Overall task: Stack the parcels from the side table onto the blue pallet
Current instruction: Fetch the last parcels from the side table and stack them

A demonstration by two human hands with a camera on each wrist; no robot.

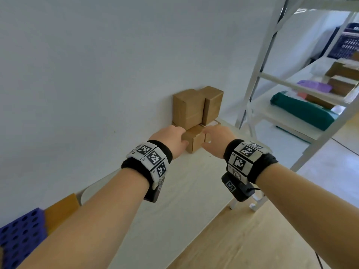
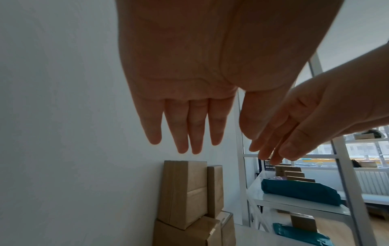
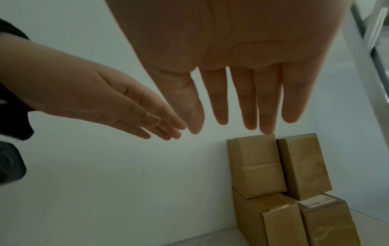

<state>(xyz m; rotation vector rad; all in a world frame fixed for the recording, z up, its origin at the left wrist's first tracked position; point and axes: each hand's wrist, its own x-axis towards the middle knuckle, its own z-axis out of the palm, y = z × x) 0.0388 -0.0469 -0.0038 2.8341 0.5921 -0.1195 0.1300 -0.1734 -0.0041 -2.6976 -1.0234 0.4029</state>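
Observation:
Several brown cardboard parcels stand stacked against the wall at the far end of the white side table [image 1: 194, 191]. Two upright parcels [image 1: 188, 107] [image 3: 254, 166] sit on top of two lower ones [image 1: 194, 141] [image 3: 271, 219]; the lower right parcel [image 3: 328, 221] carries a white label. My left hand [image 1: 171, 136] [image 2: 185, 129] and right hand [image 1: 215, 138] [image 3: 252, 99] reach side by side toward the stack, fingers straight, holding nothing. The wrist views show air between fingertips and parcels. A corner of the blue pallet [image 1: 19, 235] shows at the lower left.
A white metal rack [image 1: 258, 74] stands right of the table, its shelves holding a green bag [image 1: 303, 111], a purple item and cardboard boxes. A dark blue crate [image 1: 347, 43] sits far right. A brown cardboard piece [image 1: 60, 210] lies beside the pallet. Wooden floor lies below.

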